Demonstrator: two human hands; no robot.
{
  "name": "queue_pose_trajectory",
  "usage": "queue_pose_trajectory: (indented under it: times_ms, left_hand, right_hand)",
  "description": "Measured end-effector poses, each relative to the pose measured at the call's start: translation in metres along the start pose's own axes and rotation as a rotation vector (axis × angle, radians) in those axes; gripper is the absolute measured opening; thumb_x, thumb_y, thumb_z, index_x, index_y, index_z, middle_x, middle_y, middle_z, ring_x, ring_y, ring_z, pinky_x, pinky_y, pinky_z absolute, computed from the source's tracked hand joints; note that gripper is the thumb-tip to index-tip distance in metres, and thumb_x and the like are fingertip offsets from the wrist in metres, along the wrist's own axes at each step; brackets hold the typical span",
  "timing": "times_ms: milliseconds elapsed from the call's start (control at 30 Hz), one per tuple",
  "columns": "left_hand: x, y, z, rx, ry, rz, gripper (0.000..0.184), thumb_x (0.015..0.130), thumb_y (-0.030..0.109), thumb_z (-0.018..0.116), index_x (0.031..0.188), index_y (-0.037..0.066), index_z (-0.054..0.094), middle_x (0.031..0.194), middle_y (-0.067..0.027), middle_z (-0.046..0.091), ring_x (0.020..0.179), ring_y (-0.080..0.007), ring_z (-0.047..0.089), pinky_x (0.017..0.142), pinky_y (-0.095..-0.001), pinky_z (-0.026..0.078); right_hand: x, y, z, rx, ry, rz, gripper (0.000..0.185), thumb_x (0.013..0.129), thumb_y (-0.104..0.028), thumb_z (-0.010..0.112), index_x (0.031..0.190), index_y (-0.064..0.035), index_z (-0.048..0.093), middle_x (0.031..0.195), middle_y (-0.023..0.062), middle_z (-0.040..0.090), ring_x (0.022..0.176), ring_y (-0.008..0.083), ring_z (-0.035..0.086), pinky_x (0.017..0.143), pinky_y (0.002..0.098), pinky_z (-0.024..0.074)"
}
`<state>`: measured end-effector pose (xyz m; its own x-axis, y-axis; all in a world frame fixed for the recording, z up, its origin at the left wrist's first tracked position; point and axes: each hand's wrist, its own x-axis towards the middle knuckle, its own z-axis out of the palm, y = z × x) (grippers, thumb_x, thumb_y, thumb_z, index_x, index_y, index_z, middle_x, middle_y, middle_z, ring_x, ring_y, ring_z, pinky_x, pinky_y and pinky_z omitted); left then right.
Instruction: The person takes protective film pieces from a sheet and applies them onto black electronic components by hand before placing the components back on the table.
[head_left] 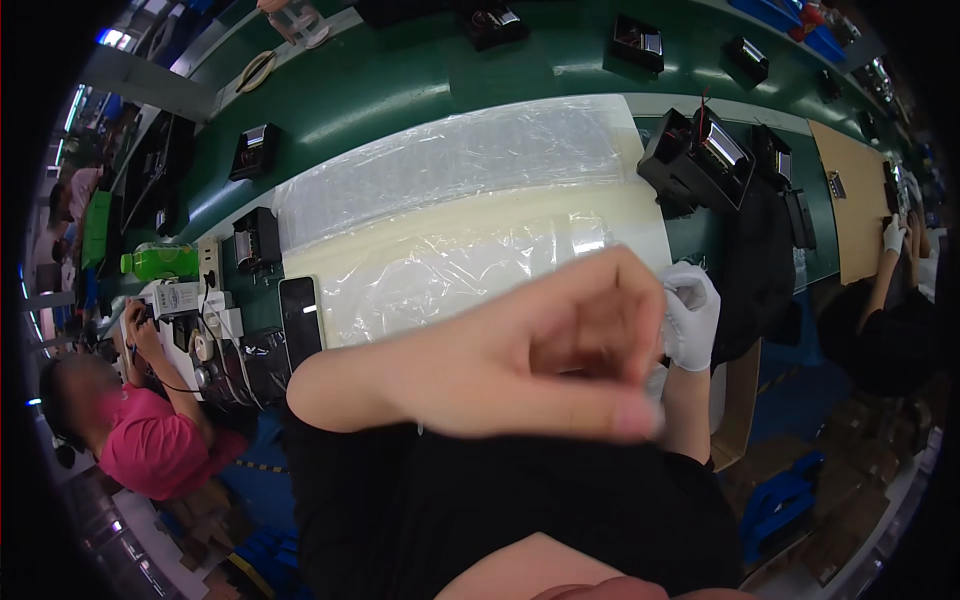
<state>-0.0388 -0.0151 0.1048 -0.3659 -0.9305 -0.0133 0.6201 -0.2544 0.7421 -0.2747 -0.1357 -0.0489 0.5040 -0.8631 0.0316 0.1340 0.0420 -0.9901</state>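
Head view, left hand: bare, blurred; fingers curled, thumb apart, nothing seen held.
Right hand: white-gloved, bent; grip cannot be told.
Phone: by left forearm; a nudge could shift it.
Plastic film: wrinkled, near worktop's front edge, beyond left hand; looseness risks snagging.
Carton: print illegible.

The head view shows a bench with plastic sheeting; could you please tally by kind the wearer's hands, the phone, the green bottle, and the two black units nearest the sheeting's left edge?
Hands: left hand, bare, and right hand, white-gloved: 2
Phone: 1
Green bottle: 1
Black units: upper unit and lower unit: 2
Total: 6
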Motion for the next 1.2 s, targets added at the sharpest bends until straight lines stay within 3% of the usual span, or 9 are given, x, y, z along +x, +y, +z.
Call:
queue_pose_trajectory:
  times_ms: [100, 133, 267, 533, 633, 700, 967, 1100, 1200]
  left_hand:
    - [0.019, -0.016, -0.043, 1.307, 0.456, 0.257, 0.030, 0.092, 0.006, 0.063, 0.121, 0.006, 0.054, 0.120, -0.0078, 0.058, 0.110, -0.0248, 0.057, 0.094, -0.0352, 0.046]
    - [0.022, -0.021, -0.058, 1.315, 0.457, 0.261, 0.030, 0.092, 0.006, 0.063, 0.121, 0.006, 0.054, 0.120, -0.0078, 0.058, 0.110, -0.0248, 0.057, 0.094, -0.0352, 0.046]
    - [0.034, -0.028, -0.117, 2.223, 0.626, 0.555, 0.034, 0.089, 0.010, 0.066, 0.121, 0.007, 0.057, 0.127, -0.0060, 0.058, 0.118, -0.0263, 0.056, 0.100, -0.0369, 0.044]
    - [0.057, 0.019, -0.247, 2.215, 0.777, 0.402, 0.040, 0.085, 0.012, 0.068, 0.123, 0.007, 0.058, 0.130, -0.0067, 0.058, 0.121, -0.0288, 0.055, 0.102, -0.0392, 0.045]
    - [0.060, 0.037, -0.307, 2.322, 1.013, 0.400, 0.036, 0.086, 0.013, 0.066, 0.121, 0.007, 0.058, 0.129, -0.0067, 0.058, 0.122, -0.0287, 0.056, 0.100, -0.0386, 0.046]
    - [0.060, 0.037, -0.340, 2.384, 1.033, 0.425, 0.034, 0.086, 0.014, 0.066, 0.118, 0.008, 0.059, 0.125, -0.0069, 0.060, 0.122, -0.0285, 0.056, 0.101, -0.0389, 0.046]
    - [0.076, 0.043, -0.319, 2.365, 1.083, 0.581, 0.021, 0.092, 0.016, 0.062, 0.110, 0.005, 0.062, 0.107, -0.0071, 0.066, 0.103, -0.0251, 0.062, 0.091, -0.0355, 0.049]
    - [0.065, 0.038, -0.224, 1.382, 1.068, 0.548, 0.014, 0.096, 0.013, 0.054, 0.094, 0.003, 0.063, 0.086, -0.0054, 0.065, 0.078, -0.0193, 0.057, 0.074, -0.0312, 0.046]
    - [0.059, 0.025, -0.179, 1.154, 0.896, 0.671, 0.031, 0.100, 0.019, 0.045, 0.076, 0.002, 0.056, 0.071, -0.0043, 0.057, 0.064, -0.0151, 0.045, 0.064, -0.0266, 0.037]
  right_hand:
    - [0.001, 0.002, 0.001, -0.023, 0.001, 0.038, 0.022, 0.072, 0.016, 0.065, 0.087, -0.0004, 0.064, 0.088, 0.0087, 0.066, 0.078, 0.0151, 0.058, 0.077, 0.0238, 0.0445]
    - [0.002, 0.002, 0.001, -0.019, -0.001, 0.031, 0.022, 0.072, 0.016, 0.065, 0.087, -0.0004, 0.064, 0.088, 0.0087, 0.066, 0.078, 0.0151, 0.058, 0.077, 0.0238, 0.0445]
    - [0.005, 0.003, 0.001, -0.072, 0.000, 0.049, 0.021, 0.073, 0.014, 0.064, 0.089, 0.0005, 0.065, 0.088, 0.0094, 0.065, 0.078, 0.0160, 0.057, 0.078, 0.0248, 0.0446]
    - [0.018, 0.007, -0.016, -0.227, -0.070, -0.106, 0.022, 0.077, 0.011, 0.063, 0.096, 0.0012, 0.068, 0.092, 0.0111, 0.065, 0.078, 0.0179, 0.058, 0.076, 0.0250, 0.0446]
    - [0.016, 0.009, -0.021, -0.270, -0.065, -0.193, 0.022, 0.078, 0.009, 0.062, 0.098, 0.0014, 0.068, 0.094, 0.0119, 0.065, 0.078, 0.0187, 0.058, 0.075, 0.0251, 0.0448]
    - [0.009, 0.009, -0.022, -0.083, 0.022, -0.118, 0.021, 0.080, 0.008, 0.061, 0.099, 0.0013, 0.068, 0.096, 0.0127, 0.066, 0.078, 0.0190, 0.059, 0.073, 0.0252, 0.0458]
    - [0.013, -0.017, 0.011, 0.190, 0.283, 0.142, 0.017, 0.087, 0.005, 0.058, 0.101, 0.0015, 0.068, 0.102, 0.0158, 0.066, 0.078, 0.0178, 0.060, 0.068, 0.0264, 0.0494]
    - [0.024, -0.010, 0.018, 0.311, 0.087, -0.036, 0.014, 0.089, 0.004, 0.058, 0.100, 0.0025, 0.067, 0.097, 0.0151, 0.067, 0.070, 0.0147, 0.059, 0.063, 0.0245, 0.0500]
    - [0.036, -0.029, 0.041, 0.251, 0.024, -0.025, 0.011, 0.088, 0.004, 0.059, 0.097, 0.0028, 0.067, 0.092, 0.0136, 0.068, 0.065, 0.0132, 0.057, 0.059, 0.0229, 0.0487]
